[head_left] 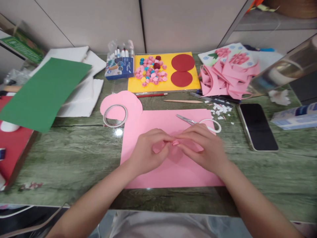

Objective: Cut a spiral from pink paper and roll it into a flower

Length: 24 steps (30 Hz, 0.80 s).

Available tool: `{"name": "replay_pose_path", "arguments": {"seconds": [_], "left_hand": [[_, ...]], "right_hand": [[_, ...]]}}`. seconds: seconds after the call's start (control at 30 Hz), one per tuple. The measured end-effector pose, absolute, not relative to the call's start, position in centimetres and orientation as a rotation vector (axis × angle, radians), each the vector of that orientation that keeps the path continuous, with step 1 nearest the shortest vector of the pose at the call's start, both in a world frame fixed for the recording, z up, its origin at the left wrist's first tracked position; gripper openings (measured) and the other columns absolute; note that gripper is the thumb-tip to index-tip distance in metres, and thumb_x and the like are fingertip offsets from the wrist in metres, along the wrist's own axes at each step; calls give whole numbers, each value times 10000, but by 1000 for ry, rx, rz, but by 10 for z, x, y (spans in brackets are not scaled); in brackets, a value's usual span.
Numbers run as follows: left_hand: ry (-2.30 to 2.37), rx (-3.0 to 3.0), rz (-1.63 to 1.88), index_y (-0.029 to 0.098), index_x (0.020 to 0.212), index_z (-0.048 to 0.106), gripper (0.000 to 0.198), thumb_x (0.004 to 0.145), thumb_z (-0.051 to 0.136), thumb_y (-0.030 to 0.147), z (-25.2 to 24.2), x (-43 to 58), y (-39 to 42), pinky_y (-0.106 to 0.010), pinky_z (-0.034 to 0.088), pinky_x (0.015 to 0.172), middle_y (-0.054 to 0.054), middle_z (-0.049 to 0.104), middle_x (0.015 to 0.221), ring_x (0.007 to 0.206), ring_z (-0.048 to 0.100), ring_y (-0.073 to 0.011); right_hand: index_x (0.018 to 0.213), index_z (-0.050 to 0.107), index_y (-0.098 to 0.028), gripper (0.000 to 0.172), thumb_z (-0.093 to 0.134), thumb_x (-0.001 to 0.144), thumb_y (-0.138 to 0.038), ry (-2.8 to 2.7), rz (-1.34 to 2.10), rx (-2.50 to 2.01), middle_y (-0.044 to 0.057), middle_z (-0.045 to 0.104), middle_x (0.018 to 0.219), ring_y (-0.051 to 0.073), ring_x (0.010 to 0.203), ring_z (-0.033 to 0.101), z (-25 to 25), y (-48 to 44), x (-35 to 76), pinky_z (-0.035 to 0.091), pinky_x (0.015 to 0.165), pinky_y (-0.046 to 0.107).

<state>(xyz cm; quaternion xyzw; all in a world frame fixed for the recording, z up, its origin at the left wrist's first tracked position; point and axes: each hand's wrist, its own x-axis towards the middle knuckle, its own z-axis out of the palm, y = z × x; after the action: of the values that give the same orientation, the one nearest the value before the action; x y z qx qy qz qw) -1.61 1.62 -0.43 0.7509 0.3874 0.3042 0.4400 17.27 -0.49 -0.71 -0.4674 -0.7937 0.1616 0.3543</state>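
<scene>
Between the fingertips of both hands is a small rolled piece of pink paper, partly hidden by the fingers. My left hand pinches it from the left, and my right hand pinches it from the right. Both hands are above a stack of pink paper sheets. Scissors with white handles lie on the sheets just beyond my right hand, their blades partly open. To the left, a roll of tape rests partly over pink paper circles.
Behind, a yellow sheet bears several small paper rolls and two red circles. Pink scraps, a phone and a clear bottle stand right. A marker box, pencil and green sheet lie left.
</scene>
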Motion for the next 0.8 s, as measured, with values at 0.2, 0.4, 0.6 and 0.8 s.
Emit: {"name": "replay_pose_path", "arguments": {"seconds": [0.2,0.4,0.6,0.8], "left_hand": [[922,1690,727,143,844,655,131,737,617,210,-8,-14,16,-260,468,726,-43,661,814,759,585,-124],[989,1451,576,139,776,658,200,773,590,327,-10,-8,18,-253,435,692,-40,655,754,727,570,-126],[979,1357,502,116,768,643,271,779,562,375,-17,-7,19,-243,423,656,-44,638,741,705,547,-125],[1044,1470,519,119,747,624,304,805,506,393,-22,-5,16,-237,405,641,-36,626,719,691,535,-126]], "right_hand": [[813,647,-204,54,658,767,-228,-1923,736,-1244,-8,647,739,123,724,584,-5,-4,172,454,688,268],[707,538,-187,177,546,837,-308,-1881,1134,-1360,-33,542,663,106,634,499,-7,-3,175,385,590,240],[646,425,-184,283,398,909,-286,-1988,1150,-1320,-39,428,617,102,585,409,-14,-6,169,309,574,244],[629,385,-190,273,376,901,-210,-2050,1021,-1338,-28,422,617,123,602,409,-24,-4,165,299,607,264]]}}
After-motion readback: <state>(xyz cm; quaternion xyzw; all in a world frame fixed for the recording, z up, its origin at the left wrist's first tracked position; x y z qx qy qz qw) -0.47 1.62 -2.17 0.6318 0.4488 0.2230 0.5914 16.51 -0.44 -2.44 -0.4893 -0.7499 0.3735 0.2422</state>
